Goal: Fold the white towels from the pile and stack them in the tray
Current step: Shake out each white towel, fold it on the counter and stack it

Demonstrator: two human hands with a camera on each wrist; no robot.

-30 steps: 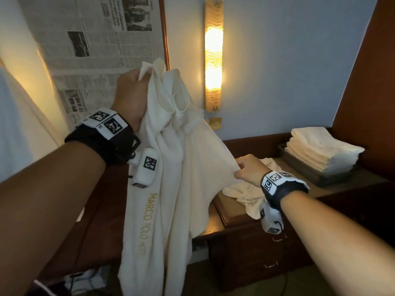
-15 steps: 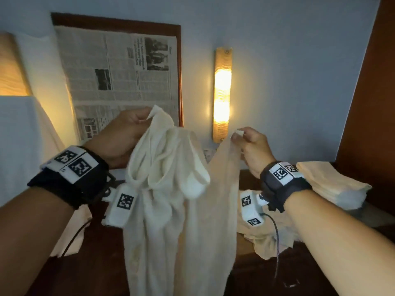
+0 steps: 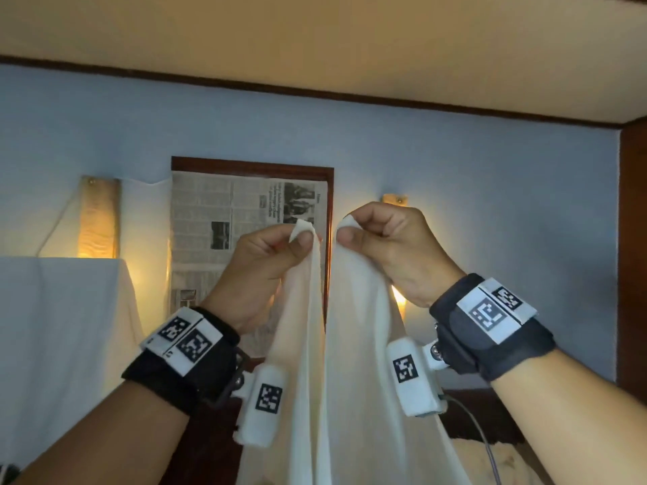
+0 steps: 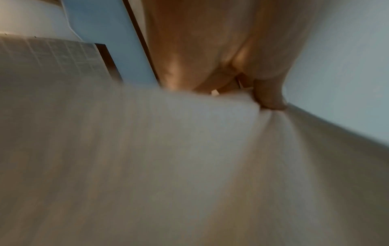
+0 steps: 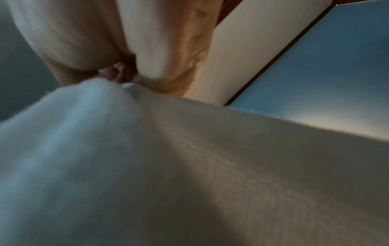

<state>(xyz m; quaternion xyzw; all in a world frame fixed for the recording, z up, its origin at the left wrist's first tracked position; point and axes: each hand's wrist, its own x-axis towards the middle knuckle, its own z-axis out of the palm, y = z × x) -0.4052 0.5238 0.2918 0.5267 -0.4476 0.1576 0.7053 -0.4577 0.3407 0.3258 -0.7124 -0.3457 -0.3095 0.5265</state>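
I hold one white towel [image 3: 353,362] up high in front of me; it hangs down from both hands and out of the frame's bottom. My left hand [image 3: 297,239] pinches one top corner between thumb and fingers. My right hand [image 3: 350,231] pinches the other top corner, a hand's width to the right. In the left wrist view the towel [image 4: 168,158] fills the lower picture under my left hand [image 4: 269,99]. The right wrist view shows the towel [image 5: 189,174] the same way below my right hand [image 5: 130,83]. The pile and the tray are out of view.
A newspaper [image 3: 245,239] in a dark wooden frame hangs on the blue wall behind the towel. A lit wall lamp [image 3: 98,222] glows at the left, above a white cloth-covered shape [image 3: 63,344]. A dark wood panel [image 3: 633,257] runs down the right edge.
Both hands rose higher with the towel. My left hand went from gripping a bunched top to pinching a corner, and the towel now hangs spread between both hands. The view tilted upward.
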